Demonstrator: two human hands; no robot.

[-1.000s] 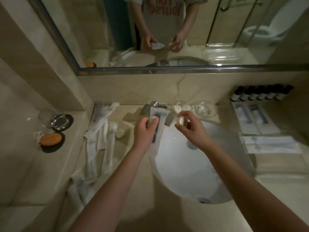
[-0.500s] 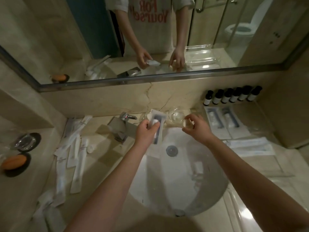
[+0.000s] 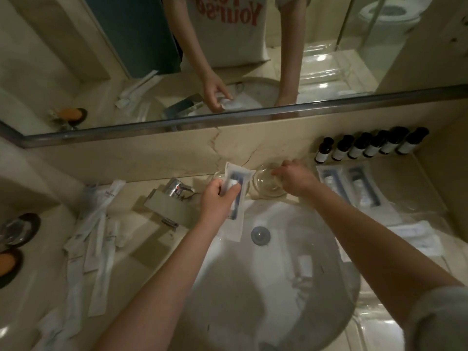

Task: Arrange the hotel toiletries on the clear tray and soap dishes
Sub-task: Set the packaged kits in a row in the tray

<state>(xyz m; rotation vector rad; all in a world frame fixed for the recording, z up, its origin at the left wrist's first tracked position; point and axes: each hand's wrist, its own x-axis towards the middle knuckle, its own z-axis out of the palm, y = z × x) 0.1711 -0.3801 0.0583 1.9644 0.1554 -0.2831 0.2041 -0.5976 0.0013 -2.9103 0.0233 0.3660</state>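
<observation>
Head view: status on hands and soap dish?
Left hand grips clear packet over sink. Right hand at glass soap dish rim; grasp unclear. Nothing blocking dish.

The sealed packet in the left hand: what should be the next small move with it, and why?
Probably carry it right and lay it beside the two similar packets. The left hand grips the sealed packet over the sink, while the right hand is at the glass soap dish.
</observation>
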